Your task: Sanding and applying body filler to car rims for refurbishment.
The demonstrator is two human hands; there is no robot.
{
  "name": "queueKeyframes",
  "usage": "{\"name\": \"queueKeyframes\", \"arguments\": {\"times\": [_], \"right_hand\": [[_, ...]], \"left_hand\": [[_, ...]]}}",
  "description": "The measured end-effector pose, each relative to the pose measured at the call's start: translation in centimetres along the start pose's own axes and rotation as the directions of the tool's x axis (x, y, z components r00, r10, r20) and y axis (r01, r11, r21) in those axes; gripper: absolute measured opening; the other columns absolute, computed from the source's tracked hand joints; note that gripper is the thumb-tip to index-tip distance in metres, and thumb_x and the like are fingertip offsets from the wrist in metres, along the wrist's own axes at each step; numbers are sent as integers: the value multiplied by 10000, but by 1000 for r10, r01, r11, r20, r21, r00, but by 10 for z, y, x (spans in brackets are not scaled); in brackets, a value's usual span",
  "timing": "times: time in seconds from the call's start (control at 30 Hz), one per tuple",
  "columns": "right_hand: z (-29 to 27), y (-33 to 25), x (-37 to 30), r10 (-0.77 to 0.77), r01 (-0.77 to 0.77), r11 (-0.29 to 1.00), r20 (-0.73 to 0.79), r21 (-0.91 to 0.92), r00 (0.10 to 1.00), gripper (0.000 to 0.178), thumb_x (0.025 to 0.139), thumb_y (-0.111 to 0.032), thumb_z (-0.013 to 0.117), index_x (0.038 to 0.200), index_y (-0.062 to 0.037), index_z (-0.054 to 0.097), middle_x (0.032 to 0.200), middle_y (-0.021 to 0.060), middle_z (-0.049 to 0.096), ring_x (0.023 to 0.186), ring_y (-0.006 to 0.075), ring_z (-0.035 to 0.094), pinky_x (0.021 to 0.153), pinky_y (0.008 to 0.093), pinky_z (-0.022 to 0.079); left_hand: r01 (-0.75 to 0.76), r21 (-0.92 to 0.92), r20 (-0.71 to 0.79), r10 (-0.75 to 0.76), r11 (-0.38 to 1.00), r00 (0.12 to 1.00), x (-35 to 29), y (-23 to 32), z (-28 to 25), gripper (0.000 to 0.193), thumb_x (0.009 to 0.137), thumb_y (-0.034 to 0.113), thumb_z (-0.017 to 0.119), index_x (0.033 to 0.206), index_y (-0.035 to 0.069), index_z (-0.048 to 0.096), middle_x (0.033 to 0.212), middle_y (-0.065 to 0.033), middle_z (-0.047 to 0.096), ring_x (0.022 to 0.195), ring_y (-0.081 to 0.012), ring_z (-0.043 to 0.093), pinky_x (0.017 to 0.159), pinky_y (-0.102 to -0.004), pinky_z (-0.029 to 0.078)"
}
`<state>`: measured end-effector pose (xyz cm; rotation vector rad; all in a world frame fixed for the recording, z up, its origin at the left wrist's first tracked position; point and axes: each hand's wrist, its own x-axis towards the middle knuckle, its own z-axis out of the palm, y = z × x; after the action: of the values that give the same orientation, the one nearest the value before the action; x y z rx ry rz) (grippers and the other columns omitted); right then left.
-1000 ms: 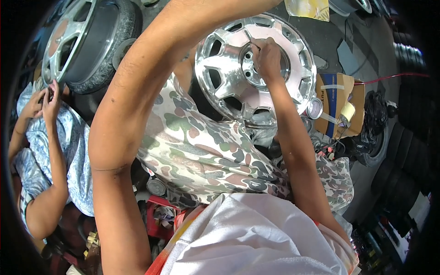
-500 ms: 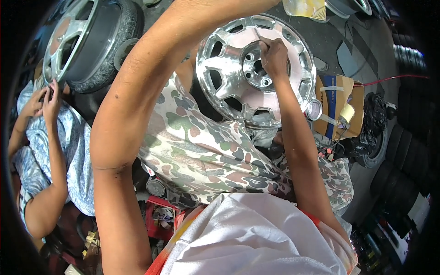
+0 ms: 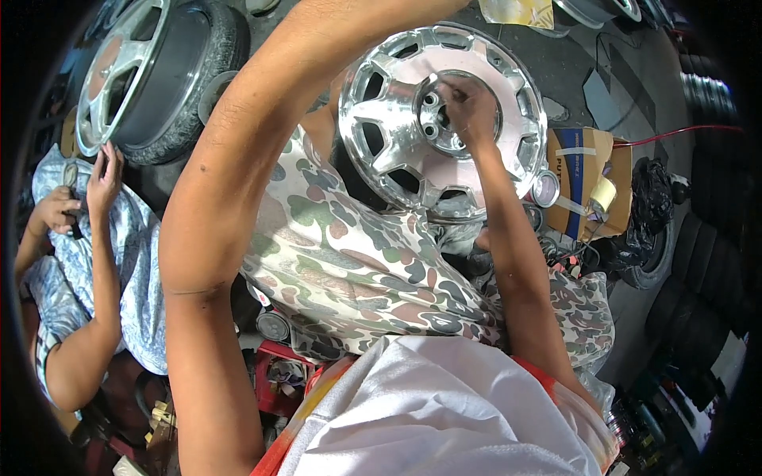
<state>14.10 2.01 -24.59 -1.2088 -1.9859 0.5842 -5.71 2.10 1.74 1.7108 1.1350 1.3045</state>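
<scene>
A shiny alloy wheel (image 3: 387, 111) lies before me, its spokes partly coated with smooth pinkish filler. My right hand (image 3: 470, 115) is over its hub, smeared by motion, with the fingers curled. A thin, pale-edged piece shows beside those fingers, too blurred to name. My left arm (image 3: 238, 135) crosses upward past the wheel's left side, and its hand is cut off by the top edge. Close to that edge sits a yellow printed sheet (image 3: 520, 11). Touching the wheel's lower right rim is a small open tin (image 3: 544, 189).
At left, a co-worker's hands (image 3: 103, 178) are by another wheel with a tyre (image 3: 226, 79); one holds a dark tool. An opened cardboard box (image 3: 575, 214) and a black plastic bag (image 3: 651, 202) stand at right. A red bin (image 3: 274, 389) is beside my lap.
My right hand has moved down and slightly left, from the upper filler-coated face to the hub. The co-worker's hands have moved apart, one lower with a dark tool.
</scene>
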Motion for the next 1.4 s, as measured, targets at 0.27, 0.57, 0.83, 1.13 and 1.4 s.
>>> {"name": "queueKeyframes", "arguments": {"times": [0.27, 0.57, 0.83, 1.13, 1.4], "right_hand": [[5, 13, -8, -20, 13, 980, -32, -201, 999, 195, 876, -153, 708, 1050, -83, 760, 920, 198, 659, 851, 394, 646, 756, 480, 512], [-18, 9, 11, 168, -172, 973, -44, -151, 985, 210, 874, -141, 724, 1065, -77, 785, 837, 181, 654, 779, 344, 659, 747, 435, 515], [5, 7, 1, -56, 68, 968, 55, -240, 997, 194, 897, -135, 680, 1061, -84, 772, 848, 210, 645, 822, 397, 635, 739, 469, 503], [-7, 7, 10, 180, -187, 975, -67, -121, 981, 194, 882, -127, 714, 1058, -70, 772, 800, 197, 634, 778, 372, 639, 723, 477, 501], [18, 10, 6, -241, 245, 942, 46, -231, 969, 311, 858, -63, 729, 1152, -55, 629, 829, 193, 656, 790, 404, 631, 684, 504, 486]], "left_hand": [[-127, 65, 49, 123, 990, 991, 7, 0, -3, 307, 1022, 208, 554, 949, -75, 648, 746, -51, 635, 718, -61, 537, 638, -268, 455], [-106, 16, 43, 106, 994, 993, 3, 0, -2, 300, 1021, 209, 559, 928, -64, 643, 727, -34, 606, 682, -59, 503, 603, -269, 431], [-76, 34, 26, 75, 997, 997, 9, -10, -1, 277, 1010, 189, 566, 913, -59, 642, 731, -26, 601, 707, -66, 508, 636, -271, 438], [-80, 13, 33, 80, 997, 996, 8, -14, -2, 275, 1008, 184, 570, 917, -63, 649, 747, -33, 624, 721, -70, 522, 648, -271, 445], [-63, 72, 26, 61, 995, 998, 10, -13, -4, 274, 1014, 173, 567, 924, -73, 649, 738, -50, 627, 713, -74, 526, 636, -277, 449]]}}
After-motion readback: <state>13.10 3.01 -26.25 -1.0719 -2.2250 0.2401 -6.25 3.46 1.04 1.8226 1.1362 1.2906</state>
